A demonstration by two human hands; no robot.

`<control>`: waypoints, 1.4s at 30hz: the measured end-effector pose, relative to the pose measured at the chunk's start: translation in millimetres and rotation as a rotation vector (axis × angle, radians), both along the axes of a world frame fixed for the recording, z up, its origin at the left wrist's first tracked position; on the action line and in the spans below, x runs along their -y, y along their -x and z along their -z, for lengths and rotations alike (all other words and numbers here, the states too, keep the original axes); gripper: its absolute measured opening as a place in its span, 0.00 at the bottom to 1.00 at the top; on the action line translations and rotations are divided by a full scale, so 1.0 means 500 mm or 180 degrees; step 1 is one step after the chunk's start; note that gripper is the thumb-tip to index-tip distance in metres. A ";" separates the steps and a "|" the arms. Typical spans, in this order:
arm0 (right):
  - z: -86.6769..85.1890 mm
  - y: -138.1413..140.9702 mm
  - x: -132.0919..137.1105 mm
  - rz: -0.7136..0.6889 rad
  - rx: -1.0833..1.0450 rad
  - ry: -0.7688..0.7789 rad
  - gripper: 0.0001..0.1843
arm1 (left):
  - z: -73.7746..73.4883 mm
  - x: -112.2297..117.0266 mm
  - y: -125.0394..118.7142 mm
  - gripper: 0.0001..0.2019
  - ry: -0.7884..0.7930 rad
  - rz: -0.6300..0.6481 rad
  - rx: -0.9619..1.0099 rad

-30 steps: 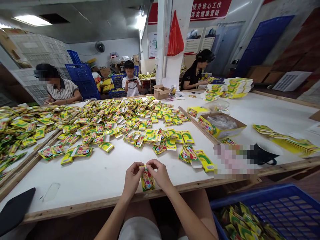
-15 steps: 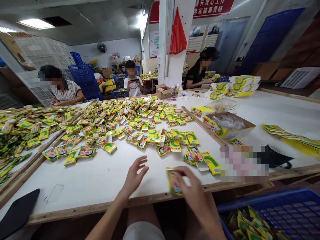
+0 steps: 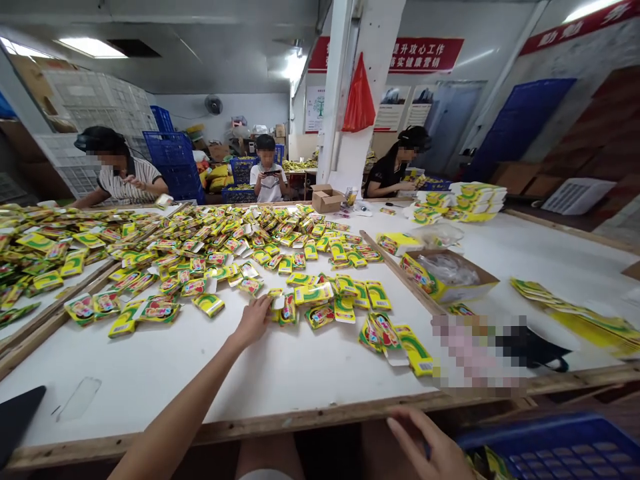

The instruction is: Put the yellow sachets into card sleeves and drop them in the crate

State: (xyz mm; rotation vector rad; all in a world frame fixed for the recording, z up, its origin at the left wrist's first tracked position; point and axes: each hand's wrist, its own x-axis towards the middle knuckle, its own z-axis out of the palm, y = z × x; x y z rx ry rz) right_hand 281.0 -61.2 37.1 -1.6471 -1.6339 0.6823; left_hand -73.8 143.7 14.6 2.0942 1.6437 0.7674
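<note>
My left hand (image 3: 254, 320) reaches to the near edge of a loose pile of small yellow-and-green printed boxes (image 3: 314, 293). Its fingers are closed on one small box (image 3: 275, 293) with a white flap; the thumb is partly hidden. Lower down, my right hand (image 3: 430, 443) hangs past the table's front edge, beside a blue basket (image 3: 550, 433). Its thumb and fingers are apart with nothing between them. More small boxes (image 3: 487, 461) show in the basket, partly behind that hand.
Wooden strips (image 3: 400, 270) divide the white table (image 3: 300, 373). An open carton (image 3: 450, 273) with clear plastic bags stands right of a strip. A black mask-like item (image 3: 535, 350) and flattened yellow cartons (image 3: 575, 313) lie farther right. Several people sit across the table.
My left hand has moved forward to the pile and onto a box. My right hand has moved down and right, and the small box it held is gone from it. The view has shifted.
</note>
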 end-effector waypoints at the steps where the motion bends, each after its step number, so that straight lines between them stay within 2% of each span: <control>1: -0.007 0.027 -0.011 -0.0116 -0.0048 -0.0024 0.16 | 0.004 0.027 0.000 0.31 0.0000 0.0094 -0.0076; 4: -0.033 0.094 -0.042 -0.0353 -0.0215 -0.0060 0.14 | 0.003 0.093 0.006 0.33 -0.0023 0.0294 -0.0240; 6: -0.043 0.132 -0.058 -0.0500 -0.0357 -0.0075 0.13 | -0.005 0.120 0.011 0.31 -0.0012 0.0256 -0.0250; 10: -0.034 0.201 -0.074 -0.0719 -0.0709 -0.0043 0.11 | -0.015 0.159 -0.004 0.26 -0.0077 0.0130 -0.0027; 12: -0.017 0.233 -0.079 -0.0629 -0.0941 -0.0087 0.10 | -0.015 0.183 -0.031 0.23 -0.0112 0.0058 0.0338; 16: 0.018 0.282 -0.095 -0.0363 -0.1675 -0.0217 0.11 | -0.006 0.241 -0.110 0.24 0.0127 0.0010 0.1622; 20: 0.037 0.294 -0.118 -0.0244 -0.2031 -0.0194 0.14 | 0.000 0.281 -0.160 0.27 0.0257 -0.0152 0.2296; 24: 0.046 0.279 -0.135 -0.0290 -0.2081 -0.0279 0.17 | 0.004 0.286 -0.150 0.23 0.0321 -0.0028 0.2595; 30: 0.034 0.264 -0.149 -0.0969 -0.1577 -0.0205 0.07 | 0.009 0.273 -0.111 0.11 0.0566 0.0208 0.2588; 34: 0.024 0.265 -0.178 -0.1010 -0.1144 -0.0317 0.07 | 0.011 0.261 -0.115 0.10 0.0595 0.0240 0.2670; 36: 0.027 0.269 -0.192 -0.0947 -0.1191 -0.0373 0.05 | 0.015 0.258 -0.124 0.11 0.0438 0.0191 0.2744; 38: 0.035 0.272 -0.199 -0.0927 -0.1377 -0.0402 0.08 | 0.018 0.258 -0.132 0.14 0.0290 0.0134 0.2840; 40: 0.041 0.272 -0.198 -0.0964 -0.1426 -0.0460 0.11 | 0.016 0.260 -0.134 0.15 0.0213 0.0151 0.2717; 42: 0.042 0.270 -0.191 -0.1064 -0.1342 -0.0513 0.08 | 0.009 0.264 -0.132 0.12 0.0152 0.0211 0.2398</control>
